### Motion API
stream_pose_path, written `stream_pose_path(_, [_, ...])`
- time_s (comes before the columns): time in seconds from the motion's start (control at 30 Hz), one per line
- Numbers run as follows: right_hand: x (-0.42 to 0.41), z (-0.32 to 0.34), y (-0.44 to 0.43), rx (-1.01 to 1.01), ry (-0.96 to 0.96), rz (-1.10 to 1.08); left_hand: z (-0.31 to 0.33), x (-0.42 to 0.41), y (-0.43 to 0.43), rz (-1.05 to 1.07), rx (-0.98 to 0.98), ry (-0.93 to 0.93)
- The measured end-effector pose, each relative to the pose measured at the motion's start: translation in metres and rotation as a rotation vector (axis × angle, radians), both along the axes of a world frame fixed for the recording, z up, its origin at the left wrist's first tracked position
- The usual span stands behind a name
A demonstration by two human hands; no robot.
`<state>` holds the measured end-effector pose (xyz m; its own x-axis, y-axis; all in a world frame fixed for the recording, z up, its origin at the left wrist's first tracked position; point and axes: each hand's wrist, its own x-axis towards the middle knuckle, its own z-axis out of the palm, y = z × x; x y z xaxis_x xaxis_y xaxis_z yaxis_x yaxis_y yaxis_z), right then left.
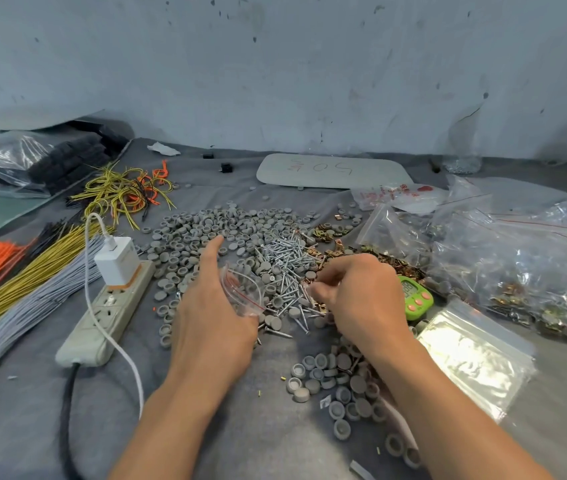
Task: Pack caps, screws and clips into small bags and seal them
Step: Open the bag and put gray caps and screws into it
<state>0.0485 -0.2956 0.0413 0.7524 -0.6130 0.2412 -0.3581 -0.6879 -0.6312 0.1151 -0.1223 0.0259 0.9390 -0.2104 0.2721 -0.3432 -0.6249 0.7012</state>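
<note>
We note a grey-covered counter (257, 393) that meets a wall along its far edge. Along the left edge lie bundles of wire (32, 271) in orange, yellow and grey. A power strip (108, 313) lies just beside them and carries a white charger (117, 259), whose cable trails toward the near edge. Loose yellow wires (126, 192) lie further back, and a pale board (334, 171) lies near the far edge.

The grey caps (205, 230) spread across the middle of the counter. The screws (285, 258) are heaped at their right side and the brass clips (330, 233) lie beyond the screws. More caps lie between the forearms, toward the near edge.

Filled bags (534, 265) crowd the right edge. A stack of empty bags (476, 355) lies in front of them, and a green timer (417, 299) sits just behind the right hand (361, 292).

The left hand (209, 306) grips a small bag (244, 292) above the caps, with one finger extended. The right hand reaches into the screws with its fingers curled; we cannot tell whether it pinches a part.

Bare cloth shows only near the near edge, between the power strip and the forearms.
</note>
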Motion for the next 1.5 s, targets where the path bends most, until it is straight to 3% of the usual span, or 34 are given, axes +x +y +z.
stream_pose_path(0.13, [-0.004,0.001,0.003,0.084,-0.202,-0.044,0.0,-0.003,-0.004,-0.034,0.008,-0.01])
stream_pose_path(0.27, [-0.006,0.008,0.013,0.36,-0.422,0.137,0.002,-0.008,-0.011,-0.111,0.011,-0.081])
stream_pose_path(0.37, [-0.004,0.008,0.025,0.458,-0.372,0.309,0.004,-0.012,-0.015,-0.152,0.015,-0.097])
stream_pose_path(0.57, [-0.003,0.004,0.038,0.391,-0.194,0.46,0.004,-0.012,-0.014,-0.223,-0.056,-0.074])
stream_pose_path(0.7, [-0.002,0.009,0.031,0.511,-0.379,0.316,-0.001,-0.005,-0.009,-0.154,-0.112,-0.081])
stream_pose_path(0.8, [0.002,0.008,0.015,0.361,-0.322,0.081,0.0,-0.002,-0.006,-0.108,-0.157,-0.092])
stream_pose_path(0.93, [0.011,-0.007,0.01,0.054,0.256,0.134,0.0,0.0,-0.002,-0.077,-0.199,-0.083])
stream_pose_path(1.0, [0.015,-0.014,0.012,-0.063,0.373,0.181,-0.001,0.0,-0.001,-0.08,-0.207,-0.081])
stream_pose_path(1.33, [0.014,-0.014,0.013,-0.207,0.25,0.083,-0.002,0.001,-0.002,-0.1,-0.204,-0.098])
stream_pose_path(1.43, [0.012,-0.011,0.015,-0.126,0.115,0.034,-0.003,0.002,-0.003,-0.091,-0.2,-0.097])
stream_pose_path(1.5, [0.011,-0.01,0.014,-0.139,0.158,0.039,-0.004,0.002,-0.003,-0.087,-0.197,-0.093])
